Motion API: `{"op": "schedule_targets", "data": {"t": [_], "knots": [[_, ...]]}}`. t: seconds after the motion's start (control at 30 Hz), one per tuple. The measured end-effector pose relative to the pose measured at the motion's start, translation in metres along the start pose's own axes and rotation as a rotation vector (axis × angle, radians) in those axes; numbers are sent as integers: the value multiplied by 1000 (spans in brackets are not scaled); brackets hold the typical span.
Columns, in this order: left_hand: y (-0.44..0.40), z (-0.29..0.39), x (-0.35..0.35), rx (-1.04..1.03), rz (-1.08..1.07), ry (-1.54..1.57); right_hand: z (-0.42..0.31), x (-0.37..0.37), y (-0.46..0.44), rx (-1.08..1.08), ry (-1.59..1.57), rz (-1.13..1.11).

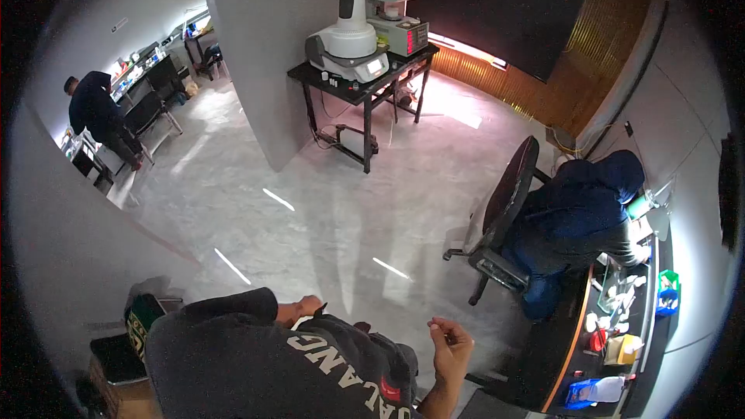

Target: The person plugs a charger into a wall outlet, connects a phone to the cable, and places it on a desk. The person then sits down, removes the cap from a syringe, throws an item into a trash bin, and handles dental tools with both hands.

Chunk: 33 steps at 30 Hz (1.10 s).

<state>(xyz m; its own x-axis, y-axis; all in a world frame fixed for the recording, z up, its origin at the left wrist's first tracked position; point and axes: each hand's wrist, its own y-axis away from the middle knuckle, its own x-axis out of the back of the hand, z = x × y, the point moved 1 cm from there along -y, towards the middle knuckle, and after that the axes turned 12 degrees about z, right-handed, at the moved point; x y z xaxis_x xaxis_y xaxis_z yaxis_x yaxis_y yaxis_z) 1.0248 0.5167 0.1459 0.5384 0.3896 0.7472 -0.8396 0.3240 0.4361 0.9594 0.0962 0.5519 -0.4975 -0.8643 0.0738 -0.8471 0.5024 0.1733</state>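
Note:
My left hand (307, 306) is in front of my dark shirt (256, 357), its fingers curled closed. A small dark pointed thing (321, 309) shows at its edge; I cannot make out what it is. To the right, my right hand (452, 348) is raised beside my body with thumb and fingers pinched together. Whatever lies between those fingertips, if anything, is too small to name. Both hands are in the air above the grey floor (334, 233), apart from the furniture.
A person (578, 202) sits on an office chair (508, 202) at a cluttered workbench (574, 341) on the right. Machines (349, 39) stand on a black table (326, 85) ahead. Another person (97, 112) bends over a far bench. A box (124, 388) is at lower left.

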Motion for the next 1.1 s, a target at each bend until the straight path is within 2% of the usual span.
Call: {"op": "schedule_targets", "data": {"t": [0.03,0.07,0.13,0.17,0.23,0.33,0.4,0.43,0.5,0.57,0.6,0.67,0.73,0.77,0.8,0.9,0.97,1.1], "knots": [[7,18,11,-67,7,-314,0,0,-7,-7,7,-7],[9,7,6,-122,-13,-323,3,0,-13,-3,-10,-13],[9,0,-16,133,6,-289,9,1,-24,4,-45,-33],[5,7,-24,442,43,-240,6,3,-31,9,-41,-37],[-6,16,-29,583,-15,-200,-4,8,-43,18,-33,-50],[-18,20,-23,74,-286,-251,-28,23,-62,-58,-1,-39],[-38,42,-30,-70,-231,-291,-33,39,-81,37,73,-54],[-54,56,-31,-285,-224,-435,-35,46,-93,92,108,-60],[-72,106,-25,-332,-71,-500,-40,59,-114,107,106,-61],[-113,98,-66,-152,135,59,-47,70,-128,120,170,-49],[-119,116,-67,79,114,413,-46,73,-132,119,144,-50],[-133,168,-55,265,79,653,-45,79,-141,119,97,-59],[-136,201,-52,194,93,453,-44,85,-143,204,171,-16],[-145,204,-59,18,83,242,-43,86,-146,256,202,-28],[-143,204,-59,-13,56,142,-38,92,-148,176,178,-51],[-132,208,-48,211,-20,173,9,125,-182,191,302,-157],[-131,214,-47,312,-9,232,4,138,-181,189,325,-198],[-116,221,-47,425,20,297,-16,129,-171,193,248,-129]]}}
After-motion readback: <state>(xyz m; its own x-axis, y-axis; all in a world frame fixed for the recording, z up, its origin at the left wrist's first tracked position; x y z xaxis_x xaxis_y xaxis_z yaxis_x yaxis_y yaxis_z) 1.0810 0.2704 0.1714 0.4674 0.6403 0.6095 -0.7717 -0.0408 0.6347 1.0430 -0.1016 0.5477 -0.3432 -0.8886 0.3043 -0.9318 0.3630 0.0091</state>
